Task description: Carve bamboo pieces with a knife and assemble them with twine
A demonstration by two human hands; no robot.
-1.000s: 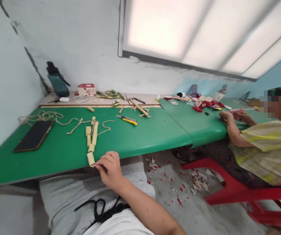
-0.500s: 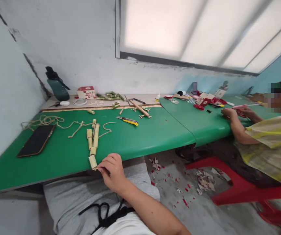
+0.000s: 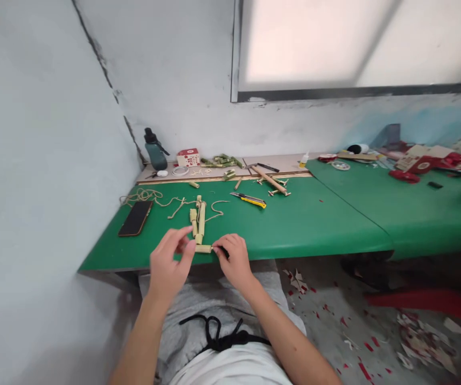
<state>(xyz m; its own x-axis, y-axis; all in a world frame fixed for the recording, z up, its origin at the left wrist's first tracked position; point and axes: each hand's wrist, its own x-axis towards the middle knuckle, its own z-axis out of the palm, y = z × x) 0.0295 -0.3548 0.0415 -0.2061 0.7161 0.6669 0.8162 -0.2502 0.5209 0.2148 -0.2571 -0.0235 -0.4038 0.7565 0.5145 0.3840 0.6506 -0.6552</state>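
Note:
Several pale bamboo tubes (image 3: pixel 201 219) lie strung together on the green table, with thin twine (image 3: pixel 217 213) running beside them. The lowest tube (image 3: pixel 204 249) lies sideways near the table's front edge. At its right end my right hand (image 3: pixel 232 255) pinches a short, pale bit of twine, its thumb and index finger pressed together. My left hand (image 3: pixel 172 259) hovers at the tube's left end, thumb and index finger spread apart. That hand partly hides the tube's left end; whether it touches the tube I cannot tell.
A phone (image 3: pixel 136 218) lies left, below coiled twine. Beyond the bamboo are a yellow utility knife (image 3: pixel 250 200), a hammer (image 3: pixel 269 179), cut green bamboo (image 3: pixel 224 160), a glue bottle (image 3: pixel 304 159) and a water bottle (image 3: pixel 155 152). Scraps litter the floor near a red stool (image 3: pixel 427 300).
My left hand has come into view beside the bamboo. The lowest tube has turned from slanting to sideways, with my right hand still at its end. The view has swung left; the co-worker is mostly out of it.

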